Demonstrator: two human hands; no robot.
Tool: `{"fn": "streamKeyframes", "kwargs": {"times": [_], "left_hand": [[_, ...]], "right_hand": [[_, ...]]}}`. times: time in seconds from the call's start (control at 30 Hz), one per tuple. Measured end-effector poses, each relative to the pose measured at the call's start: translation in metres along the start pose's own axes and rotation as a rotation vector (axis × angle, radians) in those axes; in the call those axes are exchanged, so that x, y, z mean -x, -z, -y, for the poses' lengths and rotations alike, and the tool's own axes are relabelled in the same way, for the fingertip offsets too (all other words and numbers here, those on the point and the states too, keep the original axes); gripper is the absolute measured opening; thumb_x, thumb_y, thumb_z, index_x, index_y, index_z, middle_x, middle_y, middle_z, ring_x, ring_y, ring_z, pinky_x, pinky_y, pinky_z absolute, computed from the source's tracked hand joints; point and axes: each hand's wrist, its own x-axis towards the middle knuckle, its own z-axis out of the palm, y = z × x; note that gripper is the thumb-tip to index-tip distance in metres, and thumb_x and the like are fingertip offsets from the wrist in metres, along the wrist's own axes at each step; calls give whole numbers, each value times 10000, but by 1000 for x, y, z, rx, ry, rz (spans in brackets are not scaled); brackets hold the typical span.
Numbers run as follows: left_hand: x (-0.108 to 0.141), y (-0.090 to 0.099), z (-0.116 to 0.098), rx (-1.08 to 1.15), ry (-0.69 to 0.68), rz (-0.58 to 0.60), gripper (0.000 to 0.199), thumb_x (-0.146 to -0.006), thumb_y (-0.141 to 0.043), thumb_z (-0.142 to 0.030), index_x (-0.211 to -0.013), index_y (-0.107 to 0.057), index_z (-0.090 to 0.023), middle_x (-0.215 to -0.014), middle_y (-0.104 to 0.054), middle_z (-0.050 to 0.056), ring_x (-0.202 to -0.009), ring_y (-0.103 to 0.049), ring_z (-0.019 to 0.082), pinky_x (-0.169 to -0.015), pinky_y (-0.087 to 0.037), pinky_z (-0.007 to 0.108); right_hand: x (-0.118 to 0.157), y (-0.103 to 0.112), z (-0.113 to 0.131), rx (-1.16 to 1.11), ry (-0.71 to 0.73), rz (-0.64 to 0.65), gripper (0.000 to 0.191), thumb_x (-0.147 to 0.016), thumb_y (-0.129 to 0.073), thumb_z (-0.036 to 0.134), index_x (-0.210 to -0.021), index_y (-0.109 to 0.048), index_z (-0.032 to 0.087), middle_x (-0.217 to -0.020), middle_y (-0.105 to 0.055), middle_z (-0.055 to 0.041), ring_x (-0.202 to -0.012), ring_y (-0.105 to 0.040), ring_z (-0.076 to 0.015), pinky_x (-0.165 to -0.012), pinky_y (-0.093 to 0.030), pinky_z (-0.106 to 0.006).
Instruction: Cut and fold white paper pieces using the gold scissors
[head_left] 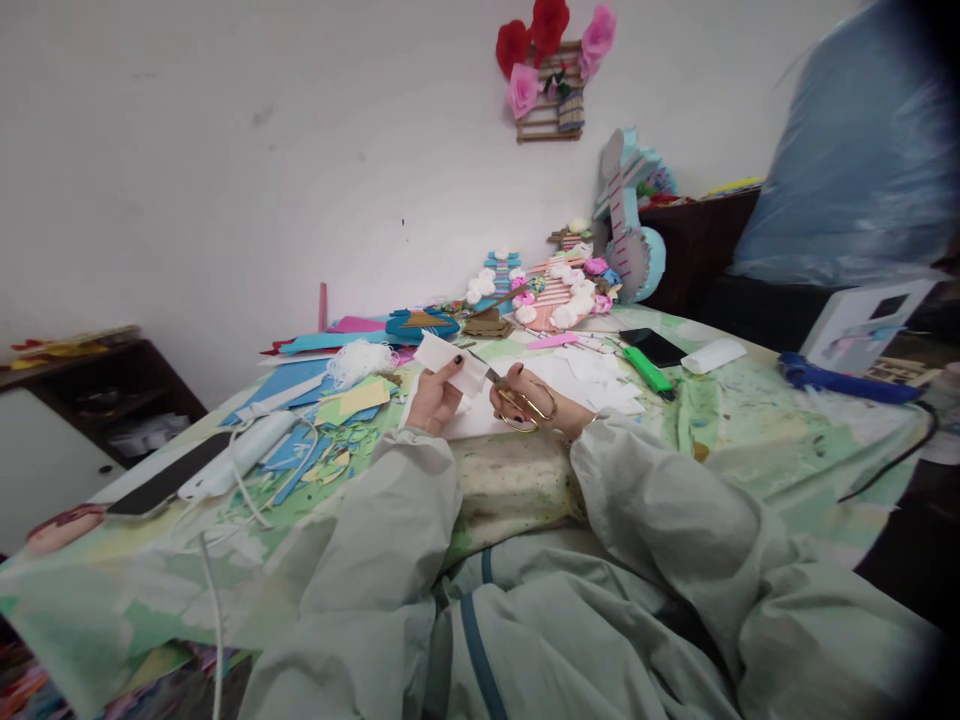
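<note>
Between thumb and fingers, my left hand (436, 394) pinches a piece of white paper (466, 377), held up over the table in front of me. A pair of gold-handled scissors (534, 408) sits in my right hand (517, 388), its blades pointing up and left against the paper's right edge. Whether the blades are parted I cannot tell. Under both hands lies a larger white sheet (480, 415), and white paper scraps (611, 378) are spread to the right of it.
Left are blue and yellow paper scraps (330, 450), white string (362, 362), a power strip (236, 455) with cables and a phone (172, 475). Right are a green cutter (648, 372), a dark phone (652, 347) and a blue glue gun (844, 382). Paper crafts (555, 300) stand at the back.
</note>
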Motion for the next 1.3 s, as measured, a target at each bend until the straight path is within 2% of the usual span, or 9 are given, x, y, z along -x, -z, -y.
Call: {"fn": "streamKeyframes", "kwargs": {"times": [0.1,0.2,0.47,0.6,0.7,0.83,1.07,1.17,1.3], "left_hand": [[1,0,0,-23,12,9,255,-590,-752,-62,-804,-635,-137,-768,-700,23,-724,-644,129,-796,-489,265],[2,0,1,-60,38,26,281,-554,-774,-67,-788,-629,-126,-746,-691,16,-681,-633,124,-811,-487,289],[6,-3,2,-101,64,65,341,-510,-795,-70,-800,-627,-133,-750,-681,12,-689,-628,135,-798,-485,304],[7,-5,2,-105,69,68,381,-510,-795,-68,-848,-632,-136,-739,-673,6,-682,-623,137,-812,-481,319],[7,-5,2,-97,61,55,386,-511,-799,-78,-856,-634,-134,-748,-678,11,-678,-619,134,-816,-482,324],[7,-4,1,-107,54,32,388,-498,-804,-85,-845,-636,-130,-723,-674,8,-668,-614,133,-795,-487,317],[9,-6,1,-137,70,62,388,-489,-806,-91,-835,-636,-135,-755,-678,7,-682,-617,133,-758,-480,297],[10,-6,2,-181,88,90,360,-488,-814,-104,-801,-637,-125,-744,-678,13,-664,-617,135,-712,-475,287],[11,-5,4,-243,124,140,326,-504,-819,-126,-781,-647,-108,-741,-686,36,-641,-622,148,-683,-473,296]], "right_hand": [[1,0,0,-71,-30,43,748,-785,-184,791,-712,-546,141,-392,-429,38,-340,-356,-81,-414,-332,-221],[0,2,-4,-121,-7,46,683,-808,-213,765,-745,-523,160,-385,-439,41,-337,-362,-91,-386,-290,-212],[-3,1,-7,-145,-2,52,629,-794,-263,770,-621,-438,191,-391,-479,13,-341,-430,-121,-380,-332,-249],[-1,-3,-2,-114,23,12,605,-730,-372,795,-689,-434,194,-388,-484,35,-325,-405,-109,-381,-320,-238],[-2,-5,-1,-115,120,-46,575,-690,-497,763,-785,-427,200,-361,-442,96,-302,-350,-78,-457,-395,-242],[-2,-6,-1,-95,169,-60,561,-717,-506,734,-834,-424,192,-347,-412,123,-292,-320,-62,-539,-446,-267],[-1,-4,-3,-137,115,-11,577,-729,-426,776,-800,-402,203,-379,-447,78,-301,-346,-89,-350,-284,-211],[-2,-4,-4,-197,92,16,571,-725,-448,767,-816,-400,205,-423,-480,63,-337,-410,-109,-337,-305,-213],[-3,-5,-2,-214,76,-50,592,-675,-541,749,-867,-375,215,-479,-480,84,-347,-448,-110,-332,-332,-215]]}}
